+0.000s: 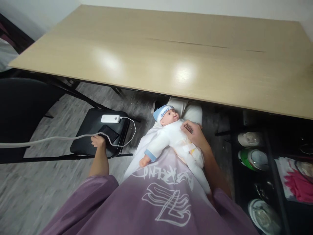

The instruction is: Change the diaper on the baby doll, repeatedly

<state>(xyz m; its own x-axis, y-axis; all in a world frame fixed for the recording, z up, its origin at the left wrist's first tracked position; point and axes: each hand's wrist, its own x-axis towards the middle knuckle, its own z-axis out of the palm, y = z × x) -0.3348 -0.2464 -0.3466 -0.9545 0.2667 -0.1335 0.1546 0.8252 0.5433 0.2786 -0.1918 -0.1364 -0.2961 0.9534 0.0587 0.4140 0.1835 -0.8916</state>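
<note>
A baby doll (177, 137) in a white outfit with blue cuffs lies face up across my lap, its blue and white cap toward the table. Curled fingers of my right hand (194, 132) rest on its chest, with the forearm along its side. Out to the left, my left hand (98, 141) is closed beside a dark phone (110, 132) on the black chair seat (85, 125); whatever its fingers hold is hidden. A white power bank (110, 118) with a white cable (134, 132) lies on the same seat. A thicker pale cord (49, 139) runs to the left past my left hand.
A wide wooden table (171, 58) spans the front, its near edge just over my knees. Dark shelving (266, 143) at the right holds a green and white round item (254, 159), a pink cloth (299, 186) and wrapped things. Another black chair (22, 107) stands at the left.
</note>
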